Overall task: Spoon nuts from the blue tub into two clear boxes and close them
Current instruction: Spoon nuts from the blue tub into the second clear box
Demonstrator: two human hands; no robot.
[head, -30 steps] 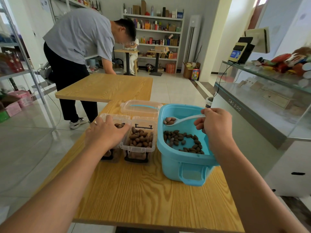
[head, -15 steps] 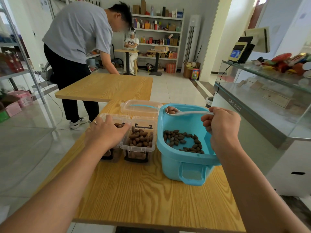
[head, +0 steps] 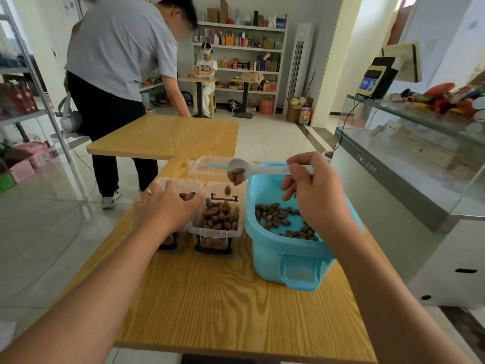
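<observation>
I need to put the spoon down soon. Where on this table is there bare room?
The near half of the table is bare wood, bordered by the two boxes and the blue tub behind. The far end is crowded: boxes, tub and a lid sit packed together, with the left hand on the left box.

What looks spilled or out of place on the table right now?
Nothing has spilled. The spoon in the right hand is tipped over the right clear box, and one nut is falling toward it. The left hand rests on the left box. A lid lies behind.
</observation>
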